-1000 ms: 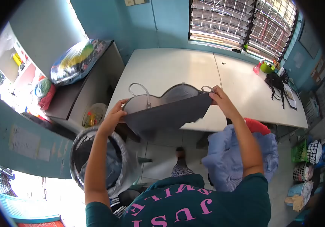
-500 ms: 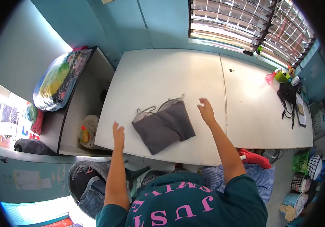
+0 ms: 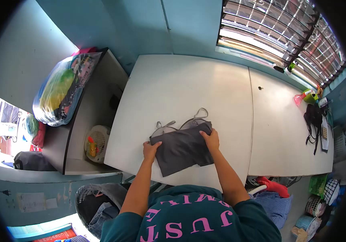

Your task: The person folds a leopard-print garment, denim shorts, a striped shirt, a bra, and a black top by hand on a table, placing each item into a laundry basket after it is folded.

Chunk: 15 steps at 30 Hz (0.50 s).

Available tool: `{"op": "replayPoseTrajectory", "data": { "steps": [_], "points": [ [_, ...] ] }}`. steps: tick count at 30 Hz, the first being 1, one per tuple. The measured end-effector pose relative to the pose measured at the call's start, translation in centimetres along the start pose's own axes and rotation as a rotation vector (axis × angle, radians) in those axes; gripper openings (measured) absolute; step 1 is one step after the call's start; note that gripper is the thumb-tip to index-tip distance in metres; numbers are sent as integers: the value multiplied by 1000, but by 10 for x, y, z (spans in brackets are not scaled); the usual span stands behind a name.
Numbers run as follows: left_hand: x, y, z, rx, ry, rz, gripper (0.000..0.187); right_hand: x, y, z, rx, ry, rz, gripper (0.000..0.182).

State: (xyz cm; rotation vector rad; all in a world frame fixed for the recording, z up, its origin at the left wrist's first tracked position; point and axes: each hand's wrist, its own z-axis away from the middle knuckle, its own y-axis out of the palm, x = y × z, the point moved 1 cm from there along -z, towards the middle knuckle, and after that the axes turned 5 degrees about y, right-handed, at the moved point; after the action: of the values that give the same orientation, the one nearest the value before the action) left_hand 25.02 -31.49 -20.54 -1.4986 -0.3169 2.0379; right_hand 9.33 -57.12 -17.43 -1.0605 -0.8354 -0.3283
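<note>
A dark grey camisole top (image 3: 183,149) with thin straps and pale inner cups lies on the white table (image 3: 189,80), its straps pointing away from me. My left hand (image 3: 151,150) grips its upper left corner, thumb on top of the cloth and fingers underneath. At the upper right corner, my right hand (image 3: 211,141) holds the fabric the same way, with the thumb over the edge. The fingers under the cloth are partly hidden.
A black strappy item (image 3: 313,119), a clipboard and a pink spray bottle (image 3: 300,98) lie at the table's right end. To the left stands a shelf with a plastic bag of clothes (image 3: 62,88). A laundry basket (image 3: 85,201) is beside me, bottom left.
Both hands have come down from above the table and closed on the top's upper corners. The top now lies straighter. The camera view has shifted slightly.
</note>
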Motion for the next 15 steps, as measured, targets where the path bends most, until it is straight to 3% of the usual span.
{"op": "replayPoseTrajectory", "data": {
  "steps": [1,2,4,6,8,9,11,13,14,15],
  "points": [
    [-17,-5,5,-2,-9,2,73,2,1,-9,84,25,21,61],
    [-34,-8,12,119,-4,179,68,3,3,-16,166,54,44,59],
    [-46,-6,10,241,-7,362,63,12,7,-21,191,-13,-54,53],
    [-45,-2,1,-30,206,179,57,32,10,-20,214,-86,-153,47],
    [-77,3,15,-137,260,117,55,88,5,7,-2,-332,-66,35],
    [-97,6,28,-242,325,48,53,119,-1,23,43,-339,-70,30],
    [-117,15,46,-188,346,126,47,153,3,54,150,-507,-145,27],
    [-135,17,61,86,48,1218,40,163,11,76,268,-576,-208,20],
    [-145,1,70,389,-18,1424,32,168,9,87,269,-715,-285,19],
    [-142,-8,67,363,9,1434,32,175,6,95,278,-858,-365,17]
  ]
}}
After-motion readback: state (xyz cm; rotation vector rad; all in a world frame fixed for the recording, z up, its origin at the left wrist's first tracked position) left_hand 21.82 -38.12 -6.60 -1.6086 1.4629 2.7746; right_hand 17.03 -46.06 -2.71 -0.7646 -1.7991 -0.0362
